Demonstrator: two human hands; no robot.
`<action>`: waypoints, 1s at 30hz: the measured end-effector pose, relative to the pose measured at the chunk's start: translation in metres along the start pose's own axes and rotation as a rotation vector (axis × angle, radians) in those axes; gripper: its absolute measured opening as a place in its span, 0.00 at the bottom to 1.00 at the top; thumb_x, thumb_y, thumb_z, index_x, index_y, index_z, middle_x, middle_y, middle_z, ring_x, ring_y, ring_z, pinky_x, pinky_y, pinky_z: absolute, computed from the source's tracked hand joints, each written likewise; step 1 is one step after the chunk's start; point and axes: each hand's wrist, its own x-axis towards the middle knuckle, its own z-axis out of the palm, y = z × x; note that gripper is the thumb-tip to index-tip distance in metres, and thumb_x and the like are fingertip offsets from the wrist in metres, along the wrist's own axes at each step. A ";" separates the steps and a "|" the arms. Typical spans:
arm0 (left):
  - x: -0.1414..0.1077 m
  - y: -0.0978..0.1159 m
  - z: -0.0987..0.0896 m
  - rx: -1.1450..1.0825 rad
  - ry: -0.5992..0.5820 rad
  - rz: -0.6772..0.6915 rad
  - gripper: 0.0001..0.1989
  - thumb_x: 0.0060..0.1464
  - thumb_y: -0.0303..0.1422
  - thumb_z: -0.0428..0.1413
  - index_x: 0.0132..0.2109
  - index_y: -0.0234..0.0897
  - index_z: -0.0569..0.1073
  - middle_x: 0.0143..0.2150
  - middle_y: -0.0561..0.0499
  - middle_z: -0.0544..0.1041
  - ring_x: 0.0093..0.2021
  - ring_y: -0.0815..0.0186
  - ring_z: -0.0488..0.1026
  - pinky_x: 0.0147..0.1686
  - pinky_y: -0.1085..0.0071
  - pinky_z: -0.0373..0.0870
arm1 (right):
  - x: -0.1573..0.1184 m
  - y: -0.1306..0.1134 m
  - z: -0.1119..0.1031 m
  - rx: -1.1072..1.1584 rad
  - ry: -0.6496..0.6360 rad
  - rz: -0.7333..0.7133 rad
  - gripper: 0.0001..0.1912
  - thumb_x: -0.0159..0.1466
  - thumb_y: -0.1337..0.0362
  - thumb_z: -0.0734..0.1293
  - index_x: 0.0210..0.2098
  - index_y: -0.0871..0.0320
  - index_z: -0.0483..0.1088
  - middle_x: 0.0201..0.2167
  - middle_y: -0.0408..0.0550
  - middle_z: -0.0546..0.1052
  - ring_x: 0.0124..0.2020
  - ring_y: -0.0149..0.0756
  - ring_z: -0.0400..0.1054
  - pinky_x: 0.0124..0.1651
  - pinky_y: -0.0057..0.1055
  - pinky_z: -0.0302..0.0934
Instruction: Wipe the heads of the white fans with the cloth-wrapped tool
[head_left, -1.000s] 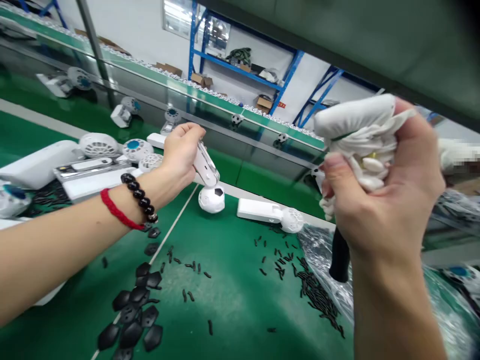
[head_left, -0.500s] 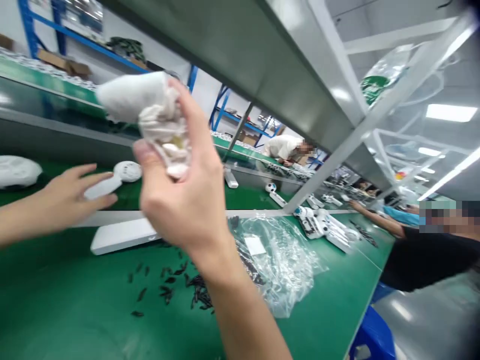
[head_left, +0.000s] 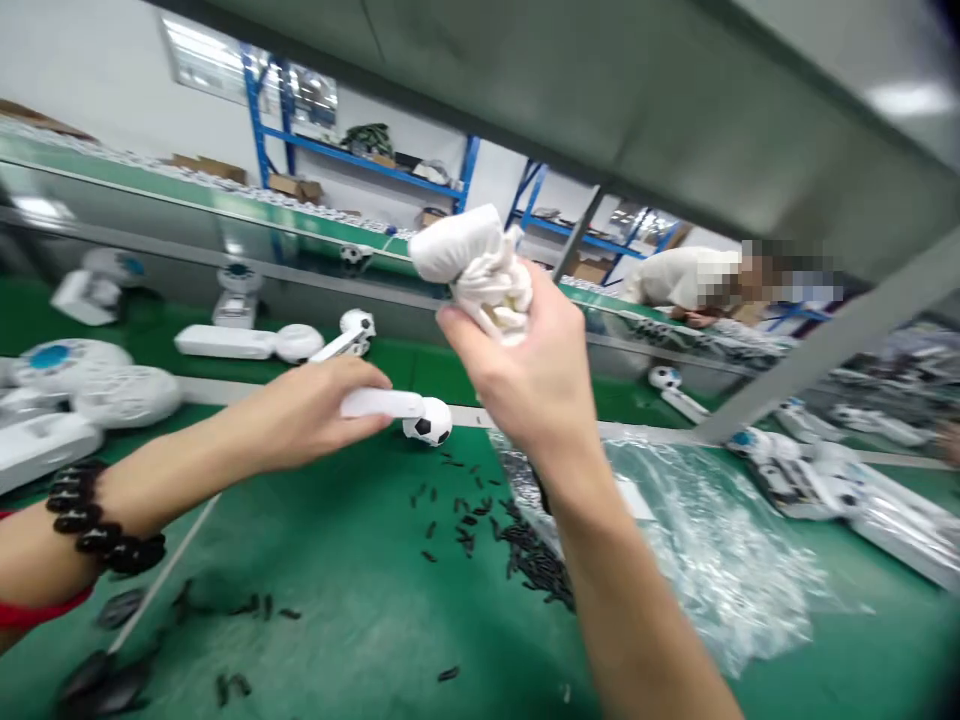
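One white handheld fan [head_left: 401, 405], with a soccer-ball head [head_left: 429, 422], is above the back edge of the green table [head_left: 360, 620]. Left hand [head_left: 315, 410]: thumb and fingers pinched round the fan's handle, ball end pointing away to the right. Right hand [head_left: 532, 370]: raised, fingers clenched on one crumpled white bundle [head_left: 469, 255]; too blurred to tell what it wraps. Left wrist: one black bead bracelet [head_left: 90, 515], one red band [head_left: 45, 612]. On the green belt [head_left: 409, 365] behind and to the left, at least four more fans [head_left: 225, 342]. Two round fan heads [head_left: 131, 395] near the left forearm. Below the right hand, one pile of black strips [head_left: 536, 560], uncounted; a single strip [head_left: 448, 674] near the front. Beside the pile, one clear plastic bag [head_left: 750, 560]. Far side: one person [head_left: 679, 275] in a white top, bending.
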 end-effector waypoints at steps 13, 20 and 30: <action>-0.071 -0.007 -0.057 0.271 0.129 -0.041 0.15 0.45 0.40 0.66 0.40 0.41 0.76 0.34 0.46 0.78 0.31 0.58 0.69 0.28 0.68 0.49 | -0.069 -0.023 0.091 -0.088 -1.040 -0.197 0.05 0.55 0.70 0.61 0.24 0.55 0.61 0.22 0.43 0.72 0.22 0.33 0.61 0.25 0.30 0.42; -0.066 0.008 -0.070 0.126 0.068 -0.170 0.16 0.39 0.37 0.71 0.35 0.41 0.76 0.20 0.54 0.65 0.23 0.63 0.56 0.28 0.68 0.42 | -0.101 -0.039 0.122 -0.152 -1.146 -0.307 0.02 0.57 0.66 0.63 0.28 0.56 0.65 0.32 0.48 0.79 0.31 0.42 0.74 0.24 0.31 0.41; -0.034 -0.011 -0.083 0.081 0.119 -0.395 0.16 0.58 0.47 0.56 0.39 0.40 0.77 0.27 0.51 0.76 0.22 0.66 0.66 0.24 0.71 0.54 | -0.107 -0.050 0.128 -0.175 -1.260 -0.268 0.09 0.53 0.66 0.63 0.32 0.59 0.72 0.34 0.53 0.80 0.30 0.43 0.75 0.22 0.32 0.45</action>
